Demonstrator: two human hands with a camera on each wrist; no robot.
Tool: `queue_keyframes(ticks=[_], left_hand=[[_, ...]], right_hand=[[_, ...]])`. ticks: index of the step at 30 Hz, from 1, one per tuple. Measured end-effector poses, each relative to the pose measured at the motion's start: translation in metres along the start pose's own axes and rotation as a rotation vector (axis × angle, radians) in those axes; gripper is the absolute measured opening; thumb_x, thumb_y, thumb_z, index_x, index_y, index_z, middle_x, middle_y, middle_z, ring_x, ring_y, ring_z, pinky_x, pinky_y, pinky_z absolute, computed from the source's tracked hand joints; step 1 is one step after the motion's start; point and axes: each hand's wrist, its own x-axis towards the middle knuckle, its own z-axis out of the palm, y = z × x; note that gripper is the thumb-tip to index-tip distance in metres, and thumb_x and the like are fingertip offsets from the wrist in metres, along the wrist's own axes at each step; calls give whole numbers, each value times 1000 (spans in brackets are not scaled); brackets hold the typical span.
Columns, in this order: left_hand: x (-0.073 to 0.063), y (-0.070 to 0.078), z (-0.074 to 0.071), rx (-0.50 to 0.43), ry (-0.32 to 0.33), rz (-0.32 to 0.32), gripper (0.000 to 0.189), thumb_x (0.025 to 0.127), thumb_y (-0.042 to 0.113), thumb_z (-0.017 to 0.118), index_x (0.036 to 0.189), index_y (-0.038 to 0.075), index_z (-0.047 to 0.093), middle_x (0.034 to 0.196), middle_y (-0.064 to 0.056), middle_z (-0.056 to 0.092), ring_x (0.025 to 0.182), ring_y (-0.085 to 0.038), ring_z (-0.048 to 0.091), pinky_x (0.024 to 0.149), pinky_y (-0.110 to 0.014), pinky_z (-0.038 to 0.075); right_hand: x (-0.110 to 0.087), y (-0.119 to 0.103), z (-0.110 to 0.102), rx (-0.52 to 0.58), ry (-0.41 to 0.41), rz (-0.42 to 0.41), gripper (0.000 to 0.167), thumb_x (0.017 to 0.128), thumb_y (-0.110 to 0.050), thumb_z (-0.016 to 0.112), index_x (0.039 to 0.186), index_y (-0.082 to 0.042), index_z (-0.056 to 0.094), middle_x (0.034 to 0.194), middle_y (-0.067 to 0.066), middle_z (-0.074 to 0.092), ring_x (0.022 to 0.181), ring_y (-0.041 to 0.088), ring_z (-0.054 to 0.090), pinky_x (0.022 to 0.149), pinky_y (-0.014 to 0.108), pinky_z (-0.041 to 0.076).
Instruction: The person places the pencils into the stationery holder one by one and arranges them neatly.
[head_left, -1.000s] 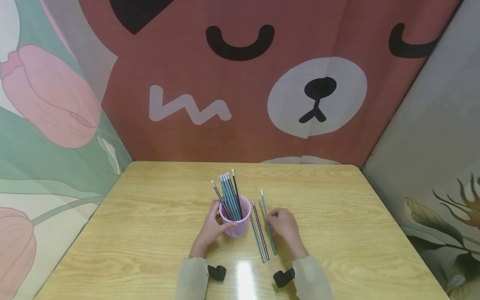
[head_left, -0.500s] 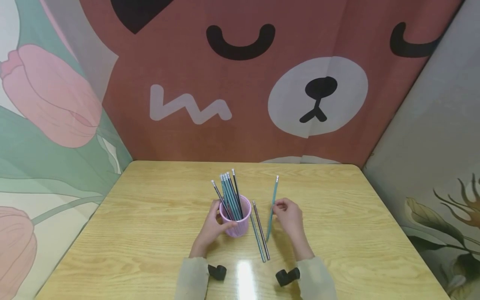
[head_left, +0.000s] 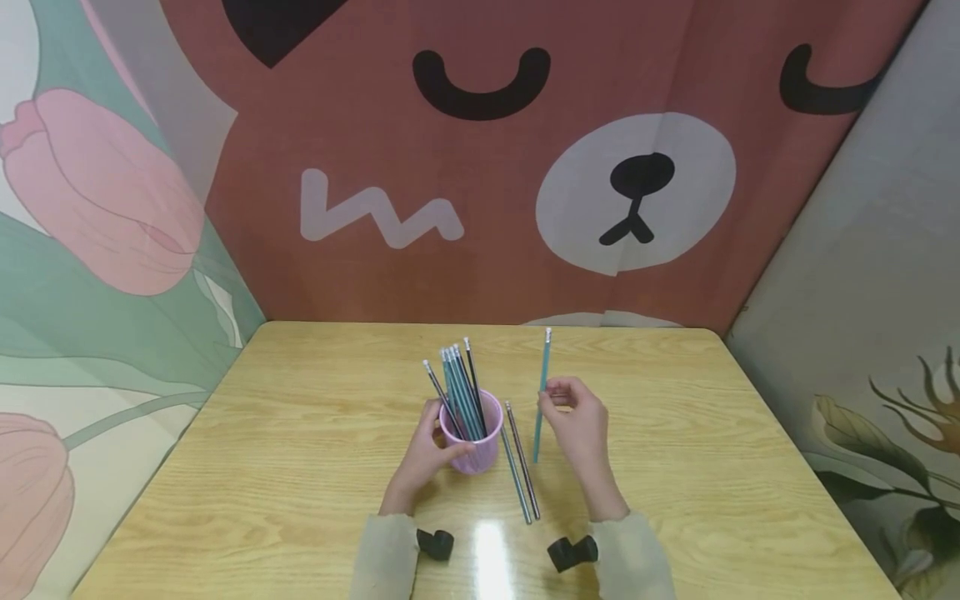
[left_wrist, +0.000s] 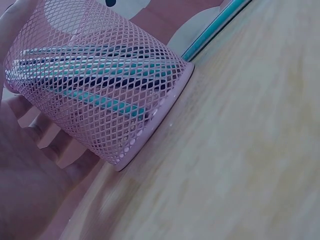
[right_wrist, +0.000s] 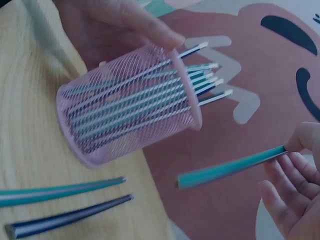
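A pink mesh pencil cup stands on the table, holding several teal and dark pencils with white-tipped ends up. My left hand grips the cup from its left side, thumb across the front near the rim; in the left wrist view its fingers curve behind the mesh. To the right of the cup, my right hand pinches a teal pencil between thumb and fingers, nearly upright. The right wrist view shows this pencil's lower end off the table, beside the cup.
Two pencils, one teal and one dark, lie side by side on the wooden table, between the cup and my right hand. A bear-patterned curtain hangs behind the table's far edge.
My right hand has picked the teal pencil up off the table, lifted it and turned it more upright. The left hand and the cup have stayed in place.
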Motion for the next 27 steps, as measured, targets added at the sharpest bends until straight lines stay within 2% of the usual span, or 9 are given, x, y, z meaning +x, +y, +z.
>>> queue_keyframes(ticks=[4, 8, 11, 18, 22, 27], left_hand=[[0, -1, 1, 1, 4, -4, 81, 73, 14, 82, 143, 13, 40, 139, -13, 42, 125, -36, 48, 110, -55, 39], [1, -1, 1, 3, 8, -15, 81, 73, 14, 82, 142, 14, 40, 139, -12, 43, 124, -36, 49, 109, -54, 41], [1, 0, 1, 3, 9, -20, 80, 73, 13, 82, 142, 14, 40, 139, -12, 43, 124, -35, 50, 109, -53, 41], [1, 2, 2, -3, -3, -13, 79, 74, 12, 81, 142, 13, 40, 140, -13, 42, 127, -36, 48, 111, -55, 39], [0, 3, 3, -6, 2, -16, 80, 74, 12, 81, 142, 14, 40, 140, -13, 42, 126, -36, 48, 111, -55, 39], [0, 3, 2, -11, -5, -7, 80, 75, 12, 80, 143, 13, 39, 140, -13, 41, 125, -35, 49, 110, -55, 40]], right_hand=[[-3, -11, 1, 103, 46, -121, 21, 84, 2, 67, 105, 2, 67, 96, 18, 71, 80, 2, 64, 69, 13, 57], [-5, -19, 6, 224, 82, -227, 20, 82, 7, 67, 102, 5, 68, 94, 22, 71, 78, -5, 64, 70, 16, 59], [-6, -21, 10, 273, 89, -256, 19, 81, 10, 66, 100, 7, 67, 93, 23, 71, 79, -4, 64, 70, 18, 59], [-8, -23, 16, 265, 130, -299, 16, 83, 8, 67, 98, 6, 66, 93, 20, 71, 82, -5, 63, 70, 16, 59], [-7, -23, 19, 252, 114, -322, 15, 83, 7, 67, 98, 3, 66, 93, 17, 73, 83, -1, 65, 69, 16, 59], [-6, -17, 30, 155, 37, -375, 18, 82, 7, 67, 99, 1, 66, 92, 16, 74, 82, 21, 71, 69, 20, 60]])
